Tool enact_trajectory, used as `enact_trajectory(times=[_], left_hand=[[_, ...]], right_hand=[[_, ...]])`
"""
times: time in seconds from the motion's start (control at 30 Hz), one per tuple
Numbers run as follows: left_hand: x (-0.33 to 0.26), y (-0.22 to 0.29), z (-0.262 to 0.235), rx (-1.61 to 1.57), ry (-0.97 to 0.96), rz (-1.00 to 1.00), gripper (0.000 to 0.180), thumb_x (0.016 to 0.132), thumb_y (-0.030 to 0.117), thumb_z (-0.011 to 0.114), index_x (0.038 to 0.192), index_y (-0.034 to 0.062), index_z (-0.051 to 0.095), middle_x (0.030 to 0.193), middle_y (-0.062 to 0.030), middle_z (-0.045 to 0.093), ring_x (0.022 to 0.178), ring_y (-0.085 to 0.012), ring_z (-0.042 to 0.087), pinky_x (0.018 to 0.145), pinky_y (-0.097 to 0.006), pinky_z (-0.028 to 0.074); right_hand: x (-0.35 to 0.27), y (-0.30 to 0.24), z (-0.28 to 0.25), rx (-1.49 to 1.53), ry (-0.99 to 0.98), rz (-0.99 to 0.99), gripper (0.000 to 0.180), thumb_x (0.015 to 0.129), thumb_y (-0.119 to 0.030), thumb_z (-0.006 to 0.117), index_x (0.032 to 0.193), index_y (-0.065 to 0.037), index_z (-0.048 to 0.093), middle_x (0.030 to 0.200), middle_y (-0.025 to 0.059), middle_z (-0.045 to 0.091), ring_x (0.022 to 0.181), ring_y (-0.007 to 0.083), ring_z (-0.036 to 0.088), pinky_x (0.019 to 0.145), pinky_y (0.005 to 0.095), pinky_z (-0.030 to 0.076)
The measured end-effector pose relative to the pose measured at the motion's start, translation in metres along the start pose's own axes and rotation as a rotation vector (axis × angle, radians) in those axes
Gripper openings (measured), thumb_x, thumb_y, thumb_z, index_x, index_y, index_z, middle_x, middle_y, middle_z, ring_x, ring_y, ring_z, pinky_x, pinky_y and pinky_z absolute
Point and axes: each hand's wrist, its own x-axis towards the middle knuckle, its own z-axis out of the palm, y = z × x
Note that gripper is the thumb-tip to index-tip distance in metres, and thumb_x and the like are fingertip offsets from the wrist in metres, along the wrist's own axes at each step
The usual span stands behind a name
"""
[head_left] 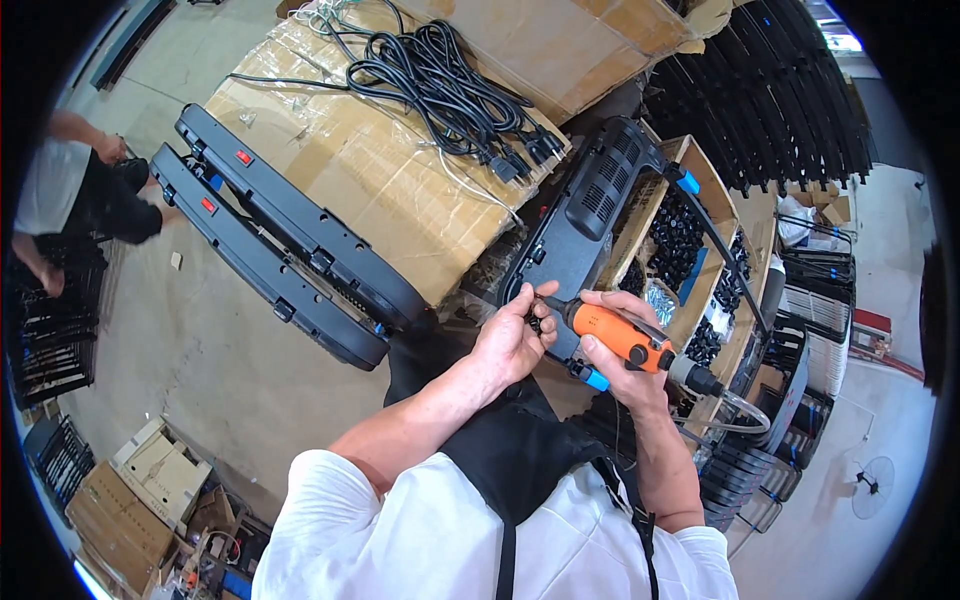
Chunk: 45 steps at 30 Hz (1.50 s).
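Note:
My right hand (628, 335) is closed around an orange power screwdriver (612, 330), whose dark tip points left toward my left hand. A clear hose (745, 408) runs from its rear end. My left hand (512, 338) is curled just left of the tip, thumb and forefinger close together; small dark parts (537, 318) show in its fingers, too small to name. Just beyond both hands lies a black panel unit (560, 262) with a slotted housing (610, 175) on top. Blue-ended black tubes (722, 235) stick out at its right.
Two long black housings with red switches (250, 190) (215, 225) lean against a cardboard box (330, 170). Black power cords (420, 80) are heaped on it. A wooden bin (690, 300) at right holds black knobs and silver screws. Another person (75, 180) works at far left.

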Motion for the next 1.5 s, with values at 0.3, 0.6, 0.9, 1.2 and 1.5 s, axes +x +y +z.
enact_trajectory(times=[0.3, 0.6, 0.9, 1.2, 1.5], left_hand=[[-0.022, -0.009, -0.002, 0.336, 0.048, 0.063, 0.031, 0.116, 0.026, 0.046, 0.126, 0.0025, 0.064, 0.108, -0.0085, 0.070, 0.092, -0.0162, 0.065, 0.079, -0.031, 0.056], [-0.028, -0.005, -0.015, 0.613, 0.024, 0.110, 0.030, 0.116, 0.031, 0.051, 0.103, 0.0102, 0.068, 0.083, 0.0021, 0.063, 0.067, -0.0074, 0.057, 0.061, -0.024, 0.043], [-0.039, 0.009, -0.021, 0.729, 0.031, 0.083, 0.026, 0.115, 0.028, 0.054, 0.112, 0.0084, 0.070, 0.091, 0.0013, 0.065, 0.070, -0.0078, 0.054, 0.065, -0.023, 0.044], [-0.018, 0.011, 0.008, 0.303, 0.080, 0.080, 0.029, 0.110, 0.033, 0.063, 0.117, 0.0057, 0.071, 0.091, 0.0002, 0.069, 0.071, -0.0087, 0.063, 0.060, -0.022, 0.050], [0.080, -0.025, 0.096, 0.135, 0.003, -0.055, 0.027, 0.110, 0.033, 0.062, 0.117, 0.0071, 0.067, 0.085, 0.0039, 0.063, 0.074, -0.0095, 0.059, 0.063, -0.023, 0.047]], right_hand=[[0.027, 0.010, 0.018, -0.059, -0.028, 0.012, 0.047, 0.094, -0.005, 0.077, 0.137, -0.004, 0.060, 0.138, 0.0120, 0.068, 0.123, 0.0206, 0.067, 0.105, 0.0359, 0.054], [0.046, -0.002, 0.031, -0.246, -0.142, 0.052, 0.035, 0.090, -0.005, 0.080, 0.122, -0.005, 0.065, 0.133, 0.0164, 0.072, 0.115, 0.0226, 0.071, 0.101, 0.0378, 0.057], [0.047, 0.006, 0.034, -0.221, -0.163, 0.067, 0.043, 0.090, -0.004, 0.080, 0.129, -0.004, 0.063, 0.136, 0.0167, 0.070, 0.119, 0.0228, 0.069, 0.104, 0.0387, 0.056], [0.024, -0.029, -0.007, 0.020, 0.049, 0.021, 0.057, 0.088, -0.001, 0.079, 0.139, 0.000, 0.055, 0.133, 0.0164, 0.070, 0.123, 0.0246, 0.067, 0.110, 0.0400, 0.052], [0.035, -0.021, -0.115, 0.035, 0.138, -0.048, 0.052, 0.087, -0.002, 0.079, 0.135, 0.000, 0.056, 0.135, 0.0193, 0.068, 0.126, 0.0276, 0.065, 0.112, 0.0435, 0.051]])
